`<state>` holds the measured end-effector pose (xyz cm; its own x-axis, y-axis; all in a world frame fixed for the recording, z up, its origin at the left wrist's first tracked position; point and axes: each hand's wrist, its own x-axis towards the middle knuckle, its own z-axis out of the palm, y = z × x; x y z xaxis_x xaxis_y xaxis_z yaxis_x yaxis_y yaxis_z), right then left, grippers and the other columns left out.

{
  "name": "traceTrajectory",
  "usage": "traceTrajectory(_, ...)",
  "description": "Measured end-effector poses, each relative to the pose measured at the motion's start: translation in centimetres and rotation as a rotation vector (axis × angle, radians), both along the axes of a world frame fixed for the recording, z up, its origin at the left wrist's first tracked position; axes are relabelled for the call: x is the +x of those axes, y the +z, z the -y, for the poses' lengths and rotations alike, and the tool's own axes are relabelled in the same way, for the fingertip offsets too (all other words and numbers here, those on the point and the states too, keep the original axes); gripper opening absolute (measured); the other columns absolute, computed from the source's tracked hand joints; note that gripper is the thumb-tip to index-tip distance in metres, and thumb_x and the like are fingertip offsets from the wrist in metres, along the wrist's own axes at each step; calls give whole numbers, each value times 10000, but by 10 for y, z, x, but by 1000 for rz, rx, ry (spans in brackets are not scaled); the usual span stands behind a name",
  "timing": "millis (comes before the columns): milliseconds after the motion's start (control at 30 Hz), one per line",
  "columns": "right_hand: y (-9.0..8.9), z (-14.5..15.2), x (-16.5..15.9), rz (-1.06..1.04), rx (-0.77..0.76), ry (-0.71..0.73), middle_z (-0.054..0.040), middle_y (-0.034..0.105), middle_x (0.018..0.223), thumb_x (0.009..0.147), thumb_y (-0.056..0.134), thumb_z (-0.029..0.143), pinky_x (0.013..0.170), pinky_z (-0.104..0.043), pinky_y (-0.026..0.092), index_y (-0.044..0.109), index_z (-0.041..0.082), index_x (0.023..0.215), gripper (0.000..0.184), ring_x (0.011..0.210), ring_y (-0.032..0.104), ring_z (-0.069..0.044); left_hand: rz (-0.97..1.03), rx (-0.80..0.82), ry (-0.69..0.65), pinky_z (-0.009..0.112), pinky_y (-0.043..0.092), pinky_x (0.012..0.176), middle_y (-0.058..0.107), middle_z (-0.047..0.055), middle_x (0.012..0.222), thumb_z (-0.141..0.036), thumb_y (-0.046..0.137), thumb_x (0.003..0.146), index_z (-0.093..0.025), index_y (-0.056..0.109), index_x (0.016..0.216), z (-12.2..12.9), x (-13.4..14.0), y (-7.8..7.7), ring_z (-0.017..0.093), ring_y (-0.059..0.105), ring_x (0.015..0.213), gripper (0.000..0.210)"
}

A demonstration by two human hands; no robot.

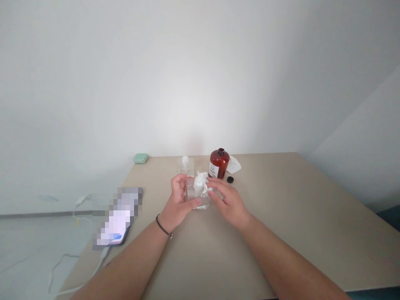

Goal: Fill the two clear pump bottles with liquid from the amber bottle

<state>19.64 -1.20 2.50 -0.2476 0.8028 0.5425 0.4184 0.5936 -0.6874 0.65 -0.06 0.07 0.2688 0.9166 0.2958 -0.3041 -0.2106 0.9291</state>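
A clear, square-sided bottle (189, 193) with a white pump top (198, 183) is in front of me, just above or on the table. My left hand (181, 198) wraps around its left side, thumb across the near face. At the other side, my right hand (226, 198) has its fingers bent against a crumpled white tissue (205, 186) beside the pump. Right behind stands a second clear bottle (186, 168) with a white top. An amber bottle (219, 161) with a white label and uncapped neck is behind my right hand. Its fingertips are partly hidden in the tissue.
A small black cap (230, 179) lies right of the amber bottle, with a white paper piece (234, 165) behind it. A phone (117, 221) with a white cable (101, 260) lies at the table's left edge. A green case (140, 158) sits at the far left corner.
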Motion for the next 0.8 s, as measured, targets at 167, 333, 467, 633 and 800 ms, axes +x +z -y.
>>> traceTrajectory(167, -10, -2, -6, -174, -229, 20, -26, 695, 974, 976, 476, 379, 800, -327, 482, 600, 235, 948, 192, 866, 634, -186, 5, -3, -28, 316, 505, 839, 526, 21, 1201, -286, 844, 675, -309, 345, 1168, -2, 0, 0, 194, 580, 1053, 702)
traceTrajectory(333, -5, -2, -7, -328, -365, 77, -2, 639, 844, 929, 538, 466, 731, -296, 446, 597, 224, 897, 251, 772, 572, -164, 94, -109, -83, 275, 525, 724, 580, 34, 1137, -273, 889, 602, -244, 454, 1083, -2, -3, 6, 162, 607, 899, 650)
traceTrajectory(467, -2, -4, -7, -424, -458, 123, 7, 622, 791, 859, 616, 541, 709, -296, 436, 621, 217, 862, 325, 718, 547, -155, 109, -181, -160, 294, 542, 672, 634, 49, 1052, -322, 905, 580, -218, 528, 1087, 1, -6, 9, 180, 629, 833, 640)
traceTrajectory(633, -8, -5, -9, -561, -563, 137, 13, 607, 763, 811, 660, 558, 653, -281, 436, 622, 222, 835, 339, 669, 543, -147, 132, -183, -151, 298, 553, 659, 588, 81, 1202, -457, 883, 596, -212, 636, 1102, 2, -3, 6, 218, 626, 917, 614)
traceTrajectory(800, -16, -8, -13, -644, -613, 65, 4, 641, 801, 817, 651, 536, 612, -277, 451, 650, 243, 963, 327, 664, 570, -154, 117, -184, -23, 302, 556, 718, 572, 83, 1231, -473, 799, 724, -257, 574, 1272, 0, 0, 4, 228, 619, 994, 630)
